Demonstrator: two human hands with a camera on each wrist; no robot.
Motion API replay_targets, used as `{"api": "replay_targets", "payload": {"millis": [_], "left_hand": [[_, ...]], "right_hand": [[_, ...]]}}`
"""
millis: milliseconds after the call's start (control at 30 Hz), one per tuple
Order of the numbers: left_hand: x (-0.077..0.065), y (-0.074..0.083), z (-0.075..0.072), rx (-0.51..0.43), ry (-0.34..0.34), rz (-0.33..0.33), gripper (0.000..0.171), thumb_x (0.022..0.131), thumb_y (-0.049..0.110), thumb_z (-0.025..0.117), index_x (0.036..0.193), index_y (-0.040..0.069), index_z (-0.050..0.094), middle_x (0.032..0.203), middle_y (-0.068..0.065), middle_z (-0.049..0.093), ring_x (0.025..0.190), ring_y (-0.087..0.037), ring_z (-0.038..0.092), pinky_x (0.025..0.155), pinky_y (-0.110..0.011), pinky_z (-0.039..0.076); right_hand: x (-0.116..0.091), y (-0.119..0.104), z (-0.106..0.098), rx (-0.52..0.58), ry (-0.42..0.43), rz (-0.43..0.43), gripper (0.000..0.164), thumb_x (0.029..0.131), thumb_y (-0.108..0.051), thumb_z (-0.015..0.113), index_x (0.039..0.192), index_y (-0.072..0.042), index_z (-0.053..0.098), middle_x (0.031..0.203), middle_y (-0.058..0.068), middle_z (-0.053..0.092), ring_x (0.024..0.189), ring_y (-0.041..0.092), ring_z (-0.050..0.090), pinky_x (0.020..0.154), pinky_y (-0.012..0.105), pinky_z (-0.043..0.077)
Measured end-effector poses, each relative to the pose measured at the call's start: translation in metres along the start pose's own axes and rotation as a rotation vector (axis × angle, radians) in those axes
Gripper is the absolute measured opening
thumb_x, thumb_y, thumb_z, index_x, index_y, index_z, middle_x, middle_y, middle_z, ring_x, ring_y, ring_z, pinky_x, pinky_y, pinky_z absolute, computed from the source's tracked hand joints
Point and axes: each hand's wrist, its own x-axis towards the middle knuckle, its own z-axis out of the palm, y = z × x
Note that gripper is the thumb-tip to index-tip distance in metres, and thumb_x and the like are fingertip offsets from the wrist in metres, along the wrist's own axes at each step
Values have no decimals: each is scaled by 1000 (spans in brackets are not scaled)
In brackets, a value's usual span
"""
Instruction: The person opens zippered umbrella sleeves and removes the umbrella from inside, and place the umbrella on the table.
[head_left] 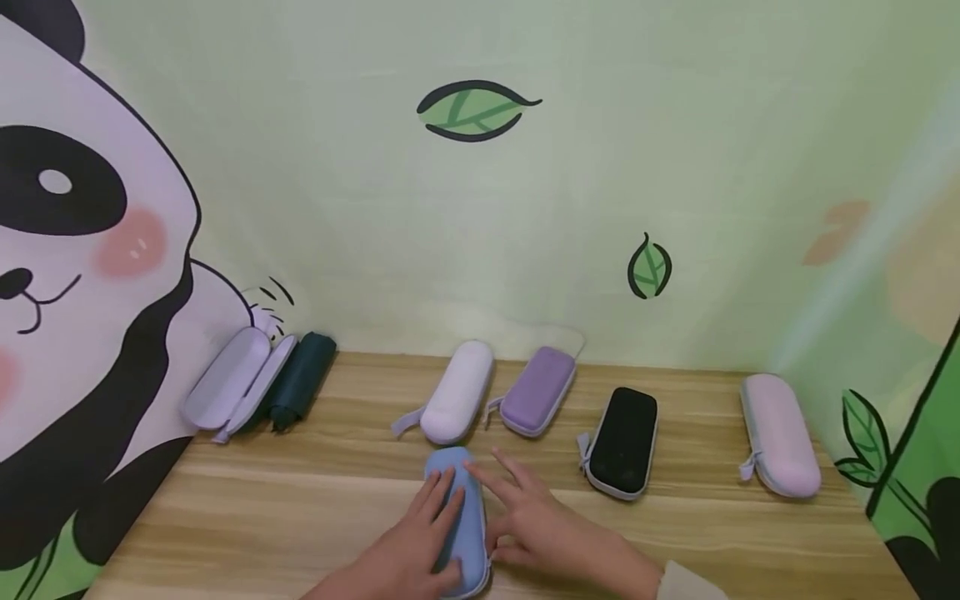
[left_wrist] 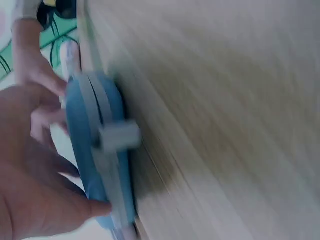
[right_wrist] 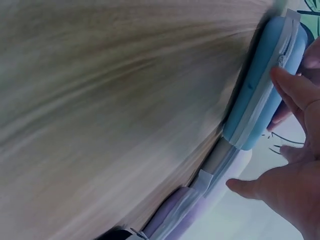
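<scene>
A light blue zip case (head_left: 472, 533) lies on the table at the front middle. My left hand (head_left: 408, 529) holds it from the left, with fingers across the lid and the thumb at its near end. On the case's right side, my right hand (head_left: 551, 517) pinches at the zipper (right_wrist: 280, 61); the other fingers stick out apart. The pull is mostly hidden by the fingertips. A pale fabric tab (left_wrist: 120, 136), blurred, sticks out from the near end in the left wrist view.
Behind stand a white case (head_left: 459, 392) and a purple case (head_left: 538, 392). A black case (head_left: 624, 442) and a pink case (head_left: 782, 435) lie to the right. At the far left are an open lilac case (head_left: 228, 379) and a dark green folded umbrella (head_left: 303, 379).
</scene>
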Motion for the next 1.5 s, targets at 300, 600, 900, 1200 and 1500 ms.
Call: {"api": "replay_targets", "payload": {"millis": [300,600,900,1200,1500], "left_hand": [[3,-1,14,267,81,93,104,95,67,53,156,-11,22,163,-36,9,150,-52,10,116,-53,32],[13,-18,6,303,68,153,98,99,65,46,159,-6,16,166,-30,3,153,-47,3,119,-52,27],[18,-26,-5,340,-14,184,97,101,67,40,161,-4,12,167,-28,-2,154,-45,0,120,-50,25],[19,-25,-8,361,-38,186,96,101,67,37,162,-1,11,168,-26,-4,154,-43,-1,120,-50,25],[17,-28,-4,353,-37,202,96,101,68,37,162,-1,10,167,-26,-5,154,-44,-2,120,-52,24]], "right_hand": [[2,4,1,-36,33,90,5,87,-34,79,85,-30,77,168,11,22,151,51,15,111,69,30],[5,8,5,-33,109,131,7,86,-30,80,83,-26,76,165,14,28,150,50,17,111,70,28],[13,20,11,-113,210,202,8,81,-29,84,81,-25,77,159,15,39,145,52,28,107,71,32],[25,38,11,-165,236,267,9,82,-25,84,81,-24,76,160,15,37,146,49,28,106,74,29],[39,51,6,-174,245,344,3,87,-21,81,89,-21,78,164,11,33,151,46,21,111,75,20]]}}
